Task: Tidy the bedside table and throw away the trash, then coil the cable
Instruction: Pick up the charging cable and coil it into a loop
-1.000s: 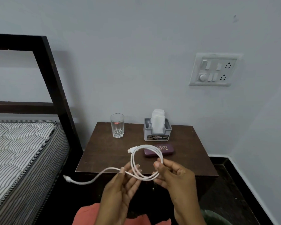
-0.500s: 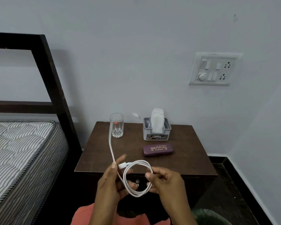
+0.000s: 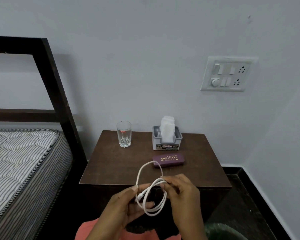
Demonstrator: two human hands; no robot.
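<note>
A white cable (image 3: pixel 146 172) is wound into loops in front of the brown bedside table (image 3: pixel 111 163). My left hand (image 3: pixel 121 210) holds the loops from the left, thumb on top near a connector end. My right hand (image 3: pixel 182 196) pinches the strands at the loops' right side. One wider loop rises above both hands, over the table's front. On the table stand a clear glass (image 3: pixel 124 134), a grey holder (image 3: pixel 167 142) with white tissues and a purple spectacle case (image 3: pixel 168 160).
A bed with a striped mattress (image 3: pixel 21 163) and dark headboard frame (image 3: pixel 59 94) is close on the left. A switch panel (image 3: pixel 227 73) is on the wall. A green bin rim (image 3: pixel 222 231) shows at bottom right, by the dark floor edge.
The loose length of cable that hung left and then swung up by the glass is now drawn into the coil. Both hands stay at the table's front edge.
</note>
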